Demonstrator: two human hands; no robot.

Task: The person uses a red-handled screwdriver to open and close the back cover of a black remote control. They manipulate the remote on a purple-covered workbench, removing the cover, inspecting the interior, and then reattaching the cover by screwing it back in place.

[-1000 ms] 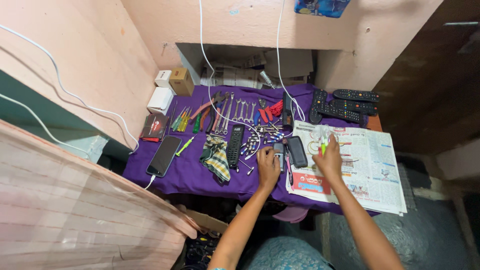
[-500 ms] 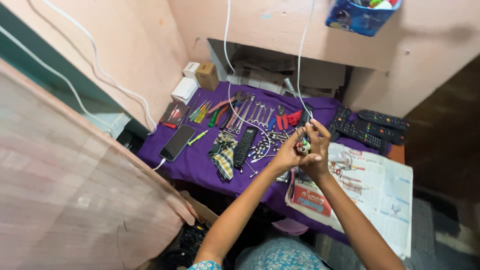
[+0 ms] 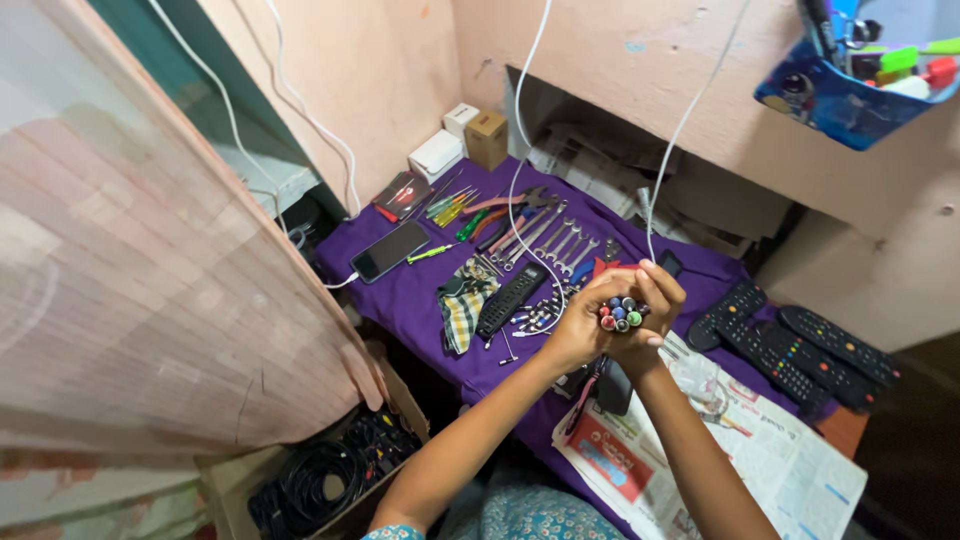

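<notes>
A pale curtain [image 3: 130, 270] is filling the left side of the view, hanging beside the worktop [image 3: 420, 300], which is wearing a purple cloth. A newspaper [image 3: 760, 470] is lying spread at the worktop's right end, partly under the person's arms. A cardboard box [image 3: 310, 490] is sitting below the worktop, holding coiled black cables. A blue basket [image 3: 850, 95] is hanging on the wall at upper right. Several black remotes [image 3: 800, 350] are lying at the right edge, another black remote [image 3: 512, 298] is lying mid-worktop, touching a checked cloth [image 3: 462, 310]. A phone [image 3: 390, 251] is lying face up near the left edge, plugged to a white cable. A row of spanners [image 3: 560, 240] and pliers is lying toward the back, screwdrivers just beside them. A small brown box [image 3: 487, 138] and white box [image 3: 437, 155] are standing at the back corner.

Both hands are raised above the worktop, pressed together. Left hand [image 3: 575, 325] and right hand [image 3: 650, 305] are closing narrowly around a bundle of screwdrivers [image 3: 620, 315], coloured handle ends pointing up toward the camera, clear of the cloth, over the worktop's middle right.
</notes>
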